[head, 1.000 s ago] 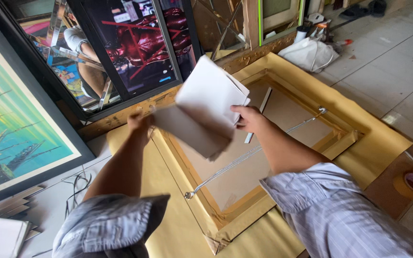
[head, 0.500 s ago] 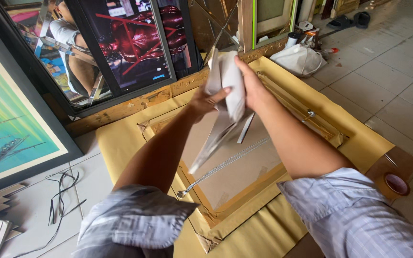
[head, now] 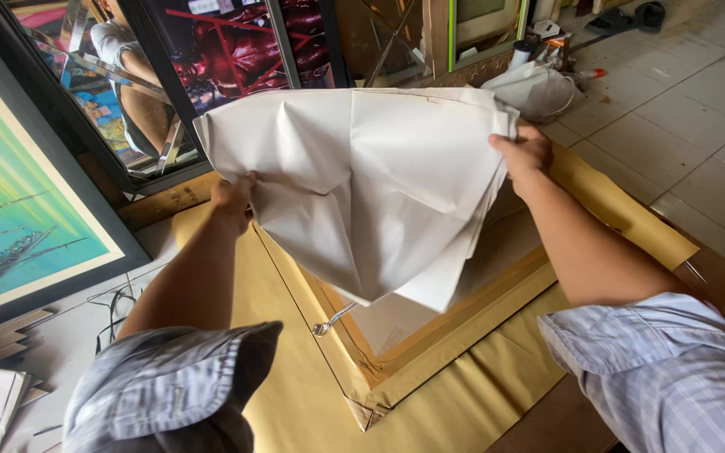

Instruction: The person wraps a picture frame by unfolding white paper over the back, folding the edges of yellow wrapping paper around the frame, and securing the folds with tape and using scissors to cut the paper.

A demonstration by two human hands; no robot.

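Your left hand (head: 232, 197) and right hand (head: 524, 153) grip opposite edges of the paper sheet (head: 362, 184), spread in the air between them. Under it, a picture frame (head: 455, 331) lies face down on wrapping paper (head: 295, 394) on the floor. A framed print (head: 18, 210) leans at your left, framed pictures (head: 228, 59) stand behind the sheet, and a bag (head: 539, 88) sits at the far right.

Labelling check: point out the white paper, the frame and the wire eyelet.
white paper (head: 362, 184), head view, middle of the unfolded sheet.
frame (head: 463, 323), head view, lower gold rail, face down on brown paper.
wire eyelet (head: 321, 328), head view, metal ring at the wire's near end.
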